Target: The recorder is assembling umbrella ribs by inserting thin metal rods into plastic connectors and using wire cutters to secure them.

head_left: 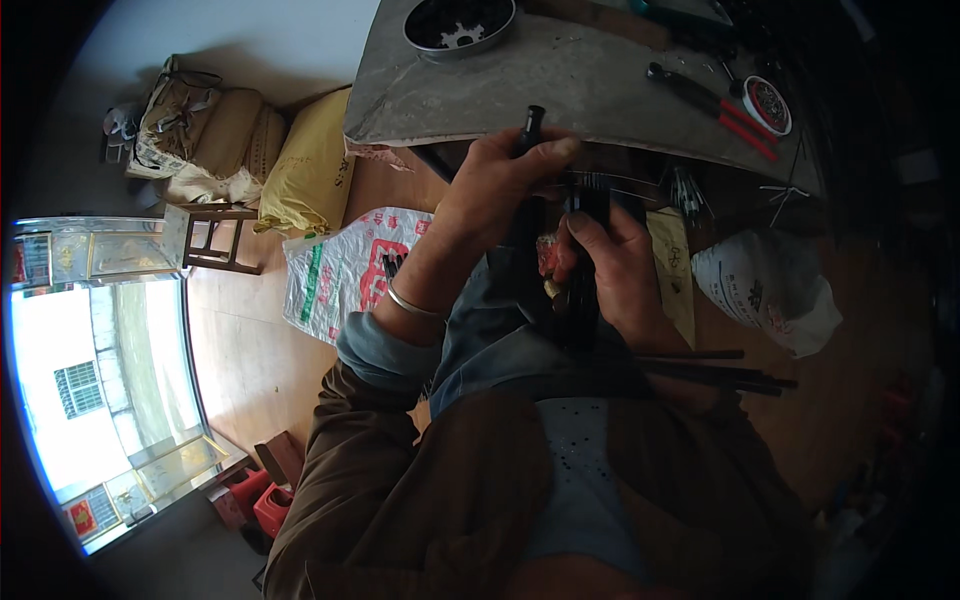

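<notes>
My left hand is closed around an upright black rod with a knobbed top, its thumb lying across the rod near the table's front edge. Close to its right, my right hand grips a dark bundle of slim black pieces, the thumb pressed on its front. Thin light wires stick out sideways by the bundle's top. The lower part of what both hands hold is lost in shadow over my lap. Several dark rods stick out beside my right forearm.
On the grey table are a metal bowl of black parts, red-handled pliers and a small dish of metal bits. A white plastic bag is at right. Sacks, a wooden stool and a printed sack lie left.
</notes>
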A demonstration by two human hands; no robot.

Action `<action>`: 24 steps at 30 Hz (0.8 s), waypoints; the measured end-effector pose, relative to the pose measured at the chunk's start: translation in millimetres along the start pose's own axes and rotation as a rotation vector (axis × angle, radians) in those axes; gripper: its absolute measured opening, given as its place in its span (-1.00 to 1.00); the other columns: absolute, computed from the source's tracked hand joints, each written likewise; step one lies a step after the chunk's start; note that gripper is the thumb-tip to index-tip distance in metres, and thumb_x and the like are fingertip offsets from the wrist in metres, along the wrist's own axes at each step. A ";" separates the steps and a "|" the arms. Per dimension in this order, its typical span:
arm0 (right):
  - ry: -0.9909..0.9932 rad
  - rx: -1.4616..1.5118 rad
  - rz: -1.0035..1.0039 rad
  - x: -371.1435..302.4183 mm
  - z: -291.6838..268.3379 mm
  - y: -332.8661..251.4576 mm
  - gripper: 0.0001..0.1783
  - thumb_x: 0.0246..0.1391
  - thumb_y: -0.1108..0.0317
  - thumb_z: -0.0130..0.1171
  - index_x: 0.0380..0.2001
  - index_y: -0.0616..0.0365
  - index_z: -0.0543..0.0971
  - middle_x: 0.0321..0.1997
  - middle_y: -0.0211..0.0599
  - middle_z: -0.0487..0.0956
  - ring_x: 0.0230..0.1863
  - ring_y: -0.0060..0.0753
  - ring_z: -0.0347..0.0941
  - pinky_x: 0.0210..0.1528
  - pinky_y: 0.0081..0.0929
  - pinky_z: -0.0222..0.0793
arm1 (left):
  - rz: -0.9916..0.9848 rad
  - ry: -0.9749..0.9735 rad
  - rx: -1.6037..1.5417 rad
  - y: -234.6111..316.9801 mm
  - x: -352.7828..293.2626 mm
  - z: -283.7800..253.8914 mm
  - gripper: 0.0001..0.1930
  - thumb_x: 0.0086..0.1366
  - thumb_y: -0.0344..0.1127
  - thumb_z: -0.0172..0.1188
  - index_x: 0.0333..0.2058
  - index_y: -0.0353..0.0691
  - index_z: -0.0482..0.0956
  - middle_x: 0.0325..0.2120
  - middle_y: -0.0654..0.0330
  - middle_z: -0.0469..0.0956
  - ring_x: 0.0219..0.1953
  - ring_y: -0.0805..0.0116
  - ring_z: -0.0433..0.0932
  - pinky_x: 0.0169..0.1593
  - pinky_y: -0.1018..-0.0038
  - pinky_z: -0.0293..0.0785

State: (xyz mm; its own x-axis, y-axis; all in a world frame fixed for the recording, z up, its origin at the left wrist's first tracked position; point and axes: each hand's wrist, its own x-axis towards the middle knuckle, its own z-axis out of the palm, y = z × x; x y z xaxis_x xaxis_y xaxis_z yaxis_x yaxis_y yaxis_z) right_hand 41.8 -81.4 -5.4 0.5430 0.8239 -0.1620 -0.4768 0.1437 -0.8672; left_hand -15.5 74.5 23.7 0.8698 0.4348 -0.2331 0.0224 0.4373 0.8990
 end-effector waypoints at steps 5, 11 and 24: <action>0.024 -0.031 -0.013 -2.1 4.1 -3.5 -0.83 0.19 0.32 0.08 -0.34 0.22 0.47 -0.54 -0.41 0.44 -0.61 -0.63 0.32 -0.54 -0.62 0.34 | 0.051 -0.070 0.091 -6.2 3.2 -3.6 -0.78 0.28 -0.30 0.15 -0.19 -0.33 0.54 -0.39 0.21 0.57 -0.36 0.44 0.56 -0.30 0.55 0.47; 0.006 -0.023 -0.007 1.0 0.3 -0.1 -0.83 0.19 0.32 0.07 -0.30 0.22 0.46 -0.50 -0.40 0.46 -0.61 -0.64 0.33 -0.55 -0.62 0.34 | 0.050 0.090 -0.089 -6.4 -1.4 6.1 -0.83 0.19 -0.31 0.26 -0.34 -0.31 0.56 -0.51 0.26 0.55 -0.49 0.54 0.50 -0.41 0.62 0.44; 0.084 -0.038 -0.003 -0.3 -3.4 -0.1 -0.83 0.18 0.32 0.09 -0.34 0.21 0.48 -0.52 -0.40 0.47 -0.59 -0.62 0.38 -0.56 -0.62 0.34 | 0.024 0.107 0.007 -15.5 -6.5 -2.1 -0.65 0.32 -0.14 0.11 -0.16 -0.37 0.52 -0.45 0.25 0.52 -0.46 0.54 0.45 -0.38 0.61 0.38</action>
State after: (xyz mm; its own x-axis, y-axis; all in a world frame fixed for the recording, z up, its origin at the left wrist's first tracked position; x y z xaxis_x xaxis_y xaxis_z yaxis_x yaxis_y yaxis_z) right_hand 44.1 -83.5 -6.9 0.6011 0.7745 -0.1973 -0.4499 0.1238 -0.8845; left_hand -22.6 66.5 10.5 0.8124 0.5268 -0.2499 0.0064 0.4206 0.9072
